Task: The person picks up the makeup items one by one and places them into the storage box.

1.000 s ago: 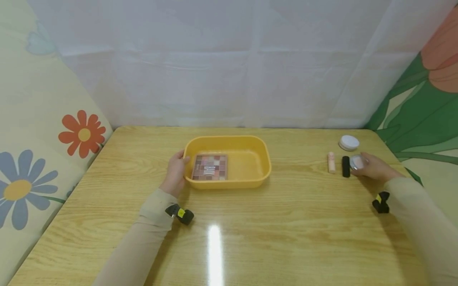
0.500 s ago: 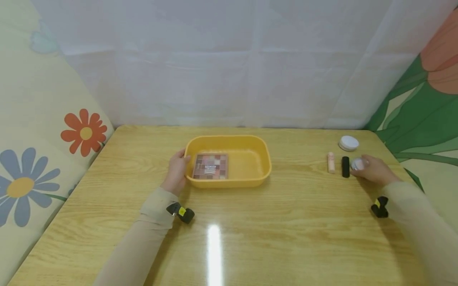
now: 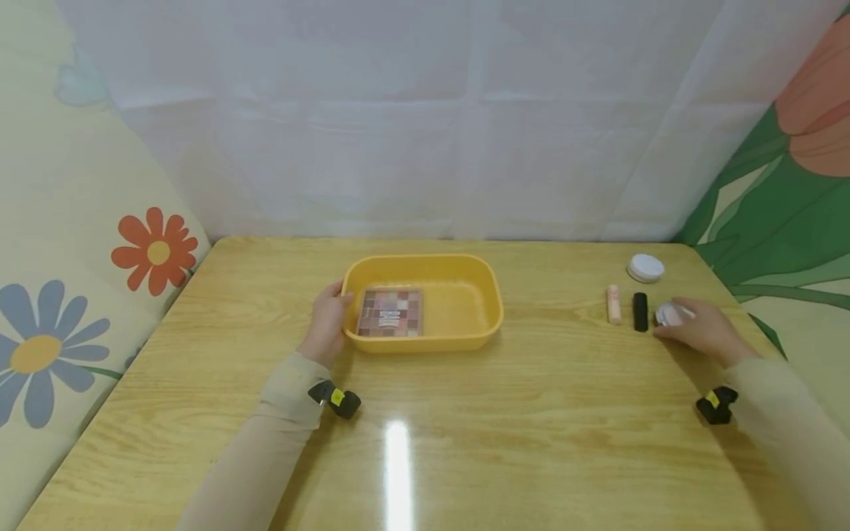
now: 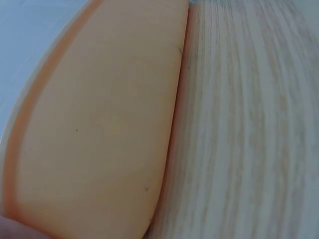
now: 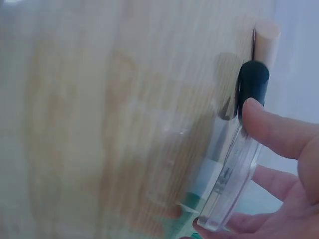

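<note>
A yellow plastic bin [image 3: 465, 341] stands mid-table, with a checkered eyeshadow palette [image 3: 390, 313] lying in its left part. My left hand [image 3: 325, 324] grips the bin's left rim, thumb over the edge; the left wrist view shows mostly the bin's outer wall [image 4: 99, 119]. At the right, my right hand [image 3: 707, 328] holds a round clear compact [image 3: 669, 315] by its edge. In the right wrist view the compact [image 5: 232, 184] stands tilted on edge between thumb and fingers. Just left of it are a black lipstick-like tube [image 3: 640, 311] and a pale pink tube [image 3: 614, 304].
A round white flat case [image 3: 645, 268] lies behind the compact, near the table's back right corner. The wooden table [image 3: 558, 413] reaches back to a white cloth [image 3: 412, 125]. Flowered panels flank both sides.
My right hand has drawn slightly right and toward me with the compact, which now tilts and sits a bit farther from the black tube. The left hand keeps its grip on the bin.
</note>
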